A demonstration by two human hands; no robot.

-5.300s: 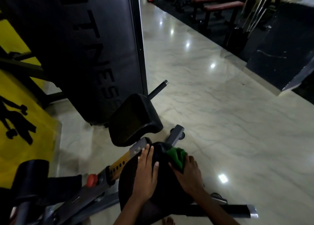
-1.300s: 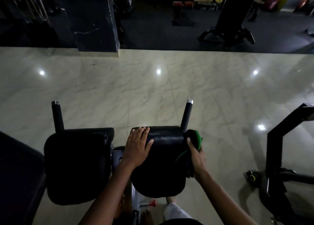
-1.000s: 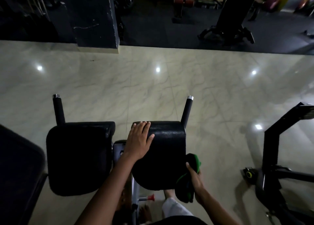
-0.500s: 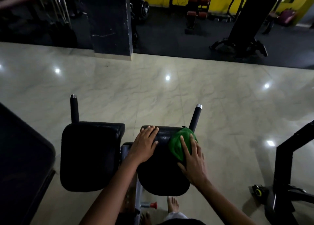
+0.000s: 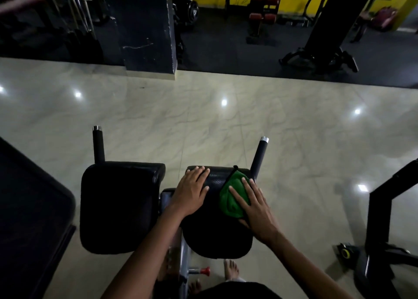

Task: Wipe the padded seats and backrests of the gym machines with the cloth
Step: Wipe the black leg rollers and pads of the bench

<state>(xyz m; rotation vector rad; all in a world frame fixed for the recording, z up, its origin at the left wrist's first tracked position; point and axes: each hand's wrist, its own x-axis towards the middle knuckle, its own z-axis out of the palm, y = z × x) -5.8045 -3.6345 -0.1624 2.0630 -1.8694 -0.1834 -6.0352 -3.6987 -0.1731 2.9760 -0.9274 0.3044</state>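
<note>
Bare forearms, bare feet

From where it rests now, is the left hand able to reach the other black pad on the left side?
Probably yes. The left hand lies flat on the right pad, and the left pad sits just beside it, with only a narrow gap and nothing between.

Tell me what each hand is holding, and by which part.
Nothing is gripped. The right hand presses the cloth flat on the right pad; the left hand rests on that pad.

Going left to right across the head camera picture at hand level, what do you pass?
Left pad → left hand → green cloth → right hand → black frame.
</note>
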